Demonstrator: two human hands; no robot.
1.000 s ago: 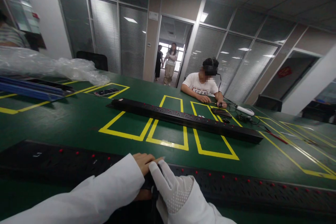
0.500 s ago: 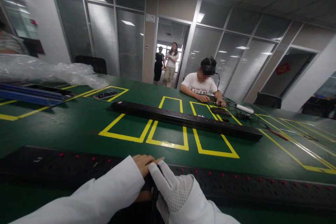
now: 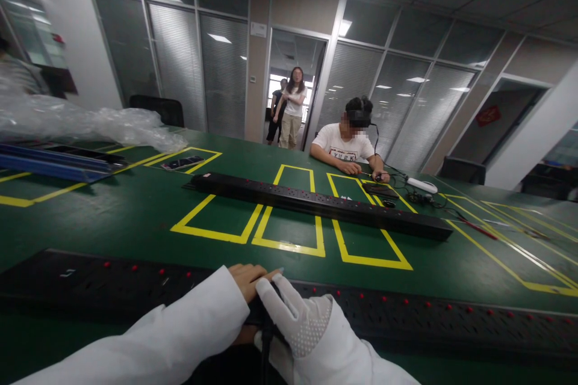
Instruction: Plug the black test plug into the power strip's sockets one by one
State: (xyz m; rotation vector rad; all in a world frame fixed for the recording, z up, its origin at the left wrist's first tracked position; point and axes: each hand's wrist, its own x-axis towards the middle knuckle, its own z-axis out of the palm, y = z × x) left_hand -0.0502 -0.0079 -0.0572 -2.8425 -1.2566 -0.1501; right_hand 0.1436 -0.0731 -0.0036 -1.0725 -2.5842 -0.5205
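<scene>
Close in front of me lies a long black power strip [image 3: 406,313] with a row of red dots. My left hand [image 3: 247,280], bare below a white sleeve, is closed over its middle, fingers on top and a bit of skin showing below. My right hand [image 3: 293,313], in a white dotted glove, meets the left fingertips. Its fingers and thumb close around a black cable [image 3: 265,349] that runs down between my hands. The cable's upper end is hidden by my fingers.
A second black power strip [image 3: 316,201] lies across yellow tape outlines on the green table [image 3: 135,222]. Plastic wrap [image 3: 126,123] and blue rails [image 3: 54,159] are at left, near a phone [image 3: 183,162]. A co-worker [image 3: 350,147] sits opposite, beside a white extension socket [image 3: 422,184] and wires.
My hands stay almost in place; the cable and the right thumb below it have shifted slightly. In the doorway, two people have changed position, one now partly behind the other.
</scene>
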